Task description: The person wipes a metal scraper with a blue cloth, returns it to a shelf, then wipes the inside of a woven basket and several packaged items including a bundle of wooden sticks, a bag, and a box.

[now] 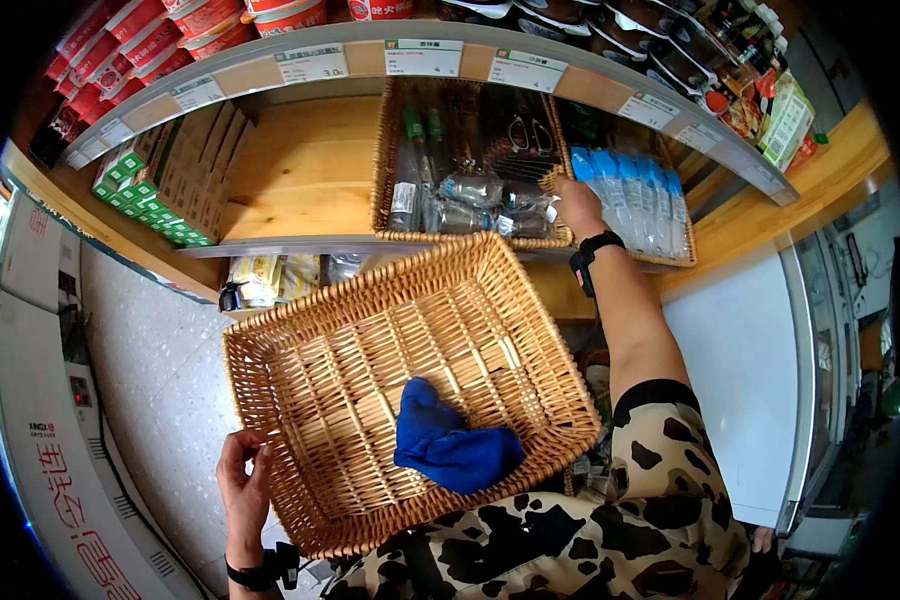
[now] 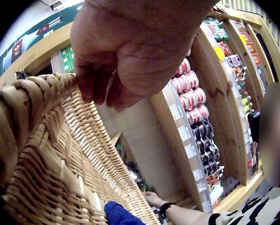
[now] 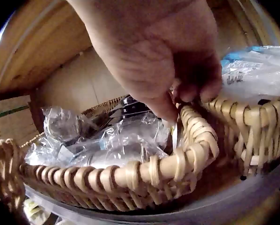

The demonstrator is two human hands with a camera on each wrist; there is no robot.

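Observation:
A large wicker basket (image 1: 390, 350) leans between the person's front and the shelf, with a bunched blue cloth (image 1: 455, 440) in it. The left hand (image 1: 244, 485) is beside its left rim, fingers curled; the left wrist view shows a thin pale strip (image 2: 111, 86) between thumb and fingers. On the shelf, a smaller wicker basket (image 3: 130, 176) contains clear-wrapped items (image 3: 116, 150) and scissors (image 1: 530, 135). The right hand (image 1: 577, 208) grips its front right corner, thumb inside the rim. The fingertips are partly hidden behind the palm in the right wrist view.
Another basket of blue-topped clear packets (image 1: 625, 190) stands right of the gripped one. Green-and-white boxes (image 1: 175, 180) are stacked on the shelf's left. Price labels (image 1: 423, 57) line the shelf above, which bears red tubs (image 1: 205, 18). A white chest (image 1: 735, 360) stands at right.

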